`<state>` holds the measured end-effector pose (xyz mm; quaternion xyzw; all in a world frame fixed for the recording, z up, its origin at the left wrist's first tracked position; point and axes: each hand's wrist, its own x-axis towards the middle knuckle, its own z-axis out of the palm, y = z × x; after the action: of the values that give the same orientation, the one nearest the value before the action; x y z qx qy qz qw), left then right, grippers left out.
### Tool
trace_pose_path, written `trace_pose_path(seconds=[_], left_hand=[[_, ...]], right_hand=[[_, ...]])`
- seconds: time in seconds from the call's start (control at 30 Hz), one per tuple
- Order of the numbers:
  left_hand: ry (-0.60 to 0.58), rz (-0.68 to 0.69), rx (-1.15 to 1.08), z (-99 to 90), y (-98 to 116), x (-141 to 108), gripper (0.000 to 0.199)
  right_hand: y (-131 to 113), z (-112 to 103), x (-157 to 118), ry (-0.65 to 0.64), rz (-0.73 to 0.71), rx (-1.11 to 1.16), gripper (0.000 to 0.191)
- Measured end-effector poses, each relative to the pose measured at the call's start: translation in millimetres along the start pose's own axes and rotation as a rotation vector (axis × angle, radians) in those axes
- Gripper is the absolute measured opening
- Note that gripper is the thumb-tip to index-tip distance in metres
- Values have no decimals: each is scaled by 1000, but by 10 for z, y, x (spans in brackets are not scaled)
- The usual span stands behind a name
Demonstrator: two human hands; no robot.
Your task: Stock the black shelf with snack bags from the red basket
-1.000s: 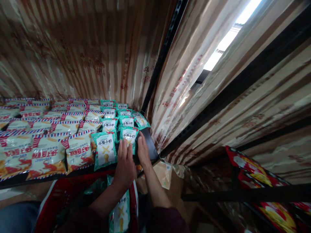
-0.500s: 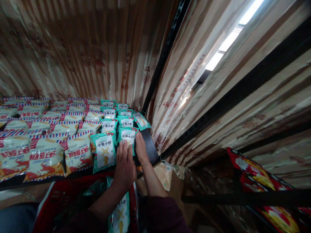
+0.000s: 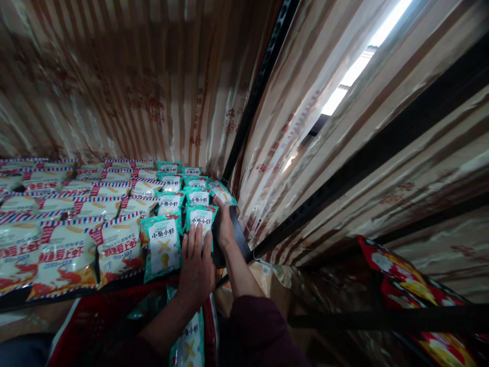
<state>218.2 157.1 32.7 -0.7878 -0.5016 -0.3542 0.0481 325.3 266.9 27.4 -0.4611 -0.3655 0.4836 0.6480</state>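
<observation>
My left hand point(image 3: 197, 265) lies with fingers stretched over the lower front of a green-and-white snack bag point(image 3: 200, 216), the front one in its row. To its right, my right hand point(image 3: 225, 229) reaches up beside that bag, fingers extended and nothing gripped. Its fingertips are at the lower edge of a tilted green snack bag point(image 3: 220, 191) at the shelf's right end; whether they press on it I cannot tell. Left of my hands, another green snack bag point(image 3: 163, 245) stands at the front of the neighbouring row.
Rows of white snack bags point(image 3: 66, 252) with striped edges fill the left of the black shelf point(image 3: 240, 237). Below is a red basket point(image 3: 72, 331) holding a green bag point(image 3: 190, 331). Dark metal posts point(image 3: 263, 97) and draped sheeting point(image 3: 160, 76) stand behind; red packets point(image 3: 405, 270) are at right.
My right hand has moved up and slightly right, from the front bag's side toward the tilted bag. My left hand stays on the front bag. The view has shifted slightly.
</observation>
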Motion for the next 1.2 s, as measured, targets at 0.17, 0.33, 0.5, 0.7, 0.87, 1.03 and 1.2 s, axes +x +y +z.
trace_pose_path(seconds=[0.17, 0.33, 0.5, 0.7, 0.87, 1.03, 1.2], left_hand=[[13, 17, -11, 2, 7, 55, 55], [20, 9, -3, 21, 3, 84, 56], [0, 4, -3, 60, -26, 80, 58], [-26, -12, -29, 76, -43, 82, 59], [-18, 3, -26, 70, -48, 88, 59], [-35, 11, -18, 82, -44, 83, 61], [-49, 25, -30, 37, -10, 64, 62]], right_hand=[[72, 19, 285, -45, 82, 119, 61], [49, 77, 427, -61, 52, 104, 70], [26, 116, 532, -73, 79, 60, 75], [63, 126, 557, -61, -23, -9, 70], [87, 126, 527, -87, 24, 31, 70], [84, 73, 463, -22, 54, 78, 70], [7, -38, 220, 68, 22, 90, 63]])
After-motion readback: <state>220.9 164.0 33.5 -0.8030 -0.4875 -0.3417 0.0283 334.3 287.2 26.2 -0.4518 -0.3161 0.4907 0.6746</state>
